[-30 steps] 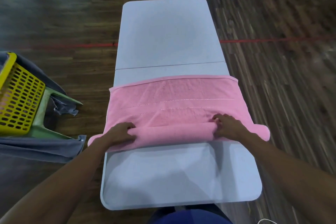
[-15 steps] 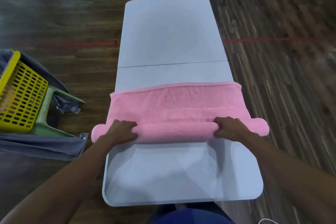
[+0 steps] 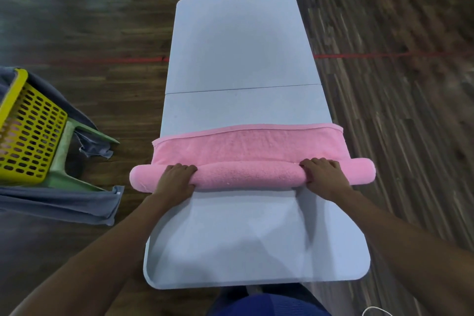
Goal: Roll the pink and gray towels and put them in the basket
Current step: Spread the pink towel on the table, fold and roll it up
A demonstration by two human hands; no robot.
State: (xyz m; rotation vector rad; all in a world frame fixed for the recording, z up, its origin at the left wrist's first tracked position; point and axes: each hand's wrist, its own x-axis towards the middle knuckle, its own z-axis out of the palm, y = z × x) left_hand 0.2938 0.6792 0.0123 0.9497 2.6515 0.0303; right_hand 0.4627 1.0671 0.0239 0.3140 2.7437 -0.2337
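**Status: pink terry towel (image 3: 248, 145) part-rolled on table, gray one not started**

Step in hand: rolling towel one of two. The rolled part lies crosswise on the long pale-gray plastic folding table (image 3: 238, 43), with both ends overhanging the table's sides. A flat strip on the far side is not yet wound in. Left hand (image 3: 177, 178) and right hand (image 3: 323, 174) sit on top of the roll, one toward each end. Fingers are curled over it, both hands gripping the towel and nothing else.

Next move, my read: push the roll away over the remaining strip, with even pressure on both sides so it doesn't cone. Then trap the free hem, lift, and carry left to the yellow perforated plastic basket (image 3: 28, 136).

The basket sits on a pale-green plastic stool (image 3: 64, 161), on the person's left and well apart from the table. The gray cloth towel (image 3: 64, 205) is draped over the stool under the basket, unrolled. It likely needs freeing first.

Count: pink towel 1, basket 1, stool 1, table 1, hands 2. Gray towel 1 as far as I can tell, since its folds show at several spots. The basket's inside is cut off by the frame edge.
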